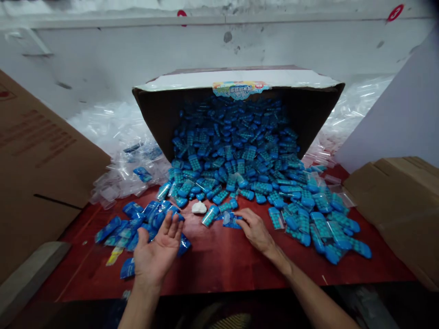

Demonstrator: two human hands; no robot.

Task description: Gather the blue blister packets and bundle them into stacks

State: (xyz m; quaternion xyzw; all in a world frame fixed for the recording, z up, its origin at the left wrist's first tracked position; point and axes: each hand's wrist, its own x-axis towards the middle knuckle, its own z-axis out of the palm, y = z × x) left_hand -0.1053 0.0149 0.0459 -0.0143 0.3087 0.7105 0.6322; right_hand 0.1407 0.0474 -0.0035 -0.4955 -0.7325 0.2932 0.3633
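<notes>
My left hand is palm up with its fingers apart and nothing in it, beside a loose pile of blue printed plastic sleeves. To its right, the fingers of my right hand pinch the edge of a flat blue printed plastic sleeve on the red tabletop. Just beyond that sleeve lies a small blue container with teal bumps and a clear cover. A white lump, its kind unclear, sits to the left of this container.
A tipped cardboard box spills many blue containers onto the table, and more lie at right. Clear plastic pieces are heaped behind at left. Cardboard boxes stand at the left and right.
</notes>
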